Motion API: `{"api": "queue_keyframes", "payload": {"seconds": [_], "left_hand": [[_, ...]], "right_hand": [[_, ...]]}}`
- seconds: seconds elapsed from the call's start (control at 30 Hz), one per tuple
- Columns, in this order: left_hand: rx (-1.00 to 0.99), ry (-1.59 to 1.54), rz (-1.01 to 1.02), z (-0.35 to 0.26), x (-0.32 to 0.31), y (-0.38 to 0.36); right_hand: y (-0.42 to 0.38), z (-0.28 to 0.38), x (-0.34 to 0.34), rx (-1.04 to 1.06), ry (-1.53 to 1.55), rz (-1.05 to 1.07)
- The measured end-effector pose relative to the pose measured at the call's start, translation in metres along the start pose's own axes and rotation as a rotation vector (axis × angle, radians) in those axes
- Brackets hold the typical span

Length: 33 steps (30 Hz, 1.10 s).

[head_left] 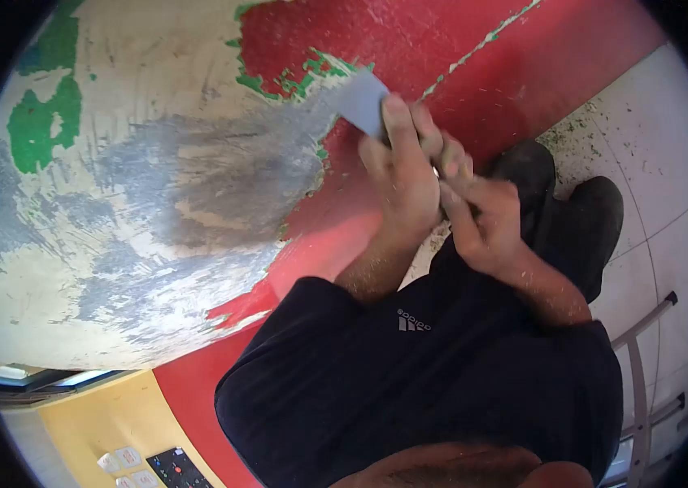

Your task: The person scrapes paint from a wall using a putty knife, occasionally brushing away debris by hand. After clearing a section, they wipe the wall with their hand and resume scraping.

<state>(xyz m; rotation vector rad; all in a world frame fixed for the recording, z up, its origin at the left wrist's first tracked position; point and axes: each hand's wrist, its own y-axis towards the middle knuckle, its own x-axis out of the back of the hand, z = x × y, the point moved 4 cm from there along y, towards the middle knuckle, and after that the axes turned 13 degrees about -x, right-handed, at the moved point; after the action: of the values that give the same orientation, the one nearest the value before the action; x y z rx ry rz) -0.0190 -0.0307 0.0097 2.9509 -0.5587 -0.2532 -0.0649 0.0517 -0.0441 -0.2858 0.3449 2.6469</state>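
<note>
A scraper with a flat grey blade point(363, 102), blurred by motion, meets the wall where the red paint borders a stripped patch. My left hand point(406, 183) is closed round the scraper close behind the blade, its fingers pressed along the tool. Just behind it, my right hand point(486, 215) is wrapped round the handle end, which the fingers mostly hide. The wall surface point(230, 175) is scratched to grey and cream, with ragged green edges and red paint point(320, 41) around it. Small flecks cling to both forearms.
Paint chips point(576, 138) are scattered on the tiled floor point(653, 146) beside my dark shoes point(592, 220). A metal frame with legs point(637, 366) stands at the right. Yellow wall point(108, 415) with paper cut-outs point(126, 457) and a dark panel point(177, 468) shows at lower left.
</note>
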Motion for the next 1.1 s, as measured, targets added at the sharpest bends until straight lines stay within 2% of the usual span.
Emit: {"api": "queue_keyframes", "payload": {"seconds": [0.13, 0.23, 0.27, 0.37, 0.4, 0.5, 0.53, 0.67, 0.73, 0.87, 0.97, 1.07, 1.1], "left_hand": [[-0.062, 0.026, 0.014, -0.012, 0.0, 0.007], [0.043, 0.064, 0.021, 0.013, 0.018, -0.01], [0.009, 0.068, -0.004, 0.018, 0.018, -0.009], [-0.105, 0.072, 0.033, -0.017, -0.008, 0.009], [-0.116, 0.091, 0.041, -0.022, -0.008, 0.012], [-0.005, 0.101, 0.018, -0.008, 0.01, -0.005], [0.019, 0.091, -0.005, -0.003, 0.011, -0.008], [-0.063, 0.042, -0.022, -0.024, 0.001, 0.008], [-0.03, 0.057, -0.032, -0.023, 0.007, 0.0], [0.054, 0.033, -0.011, -0.002, 0.01, -0.005], [0.044, 0.011, -0.026, -0.006, 0.006, -0.004], [0.048, 0.02, -0.012, 0.0, 0.007, -0.01], [0.057, 0.017, 0.0, 0.001, 0.007, -0.011]], "right_hand": [[0.01, -0.001, -0.01, 0.05, 0.04, -0.06], [-0.008, -0.012, -0.011, -0.07, 0.099, -0.086], [-0.009, -0.013, -0.011, -0.106, 0.114, -0.092], [0.014, 0.008, -0.005, 0.077, 0.009, -0.068], [0.018, 0.011, -0.009, 0.029, 0.15, -0.053], [-0.002, 0.003, -0.013, 0.038, -0.013, -0.017], [-0.007, 0.004, -0.013, -0.038, 0.073, -0.035], [0.009, 0.01, -0.011, -0.012, 0.058, 0.004], [0.013, 0.018, -0.014, 0.038, 0.094, -0.01], [-0.014, -0.001, -0.01, -0.159, 0.028, -0.022], [-0.007, 0.013, -0.007, -0.103, 0.07, -0.046], [-0.004, 0.003, -0.007, -0.013, -0.031, -0.007], [-0.003, 0.003, -0.006, -0.046, 0.0, -0.001]]}}
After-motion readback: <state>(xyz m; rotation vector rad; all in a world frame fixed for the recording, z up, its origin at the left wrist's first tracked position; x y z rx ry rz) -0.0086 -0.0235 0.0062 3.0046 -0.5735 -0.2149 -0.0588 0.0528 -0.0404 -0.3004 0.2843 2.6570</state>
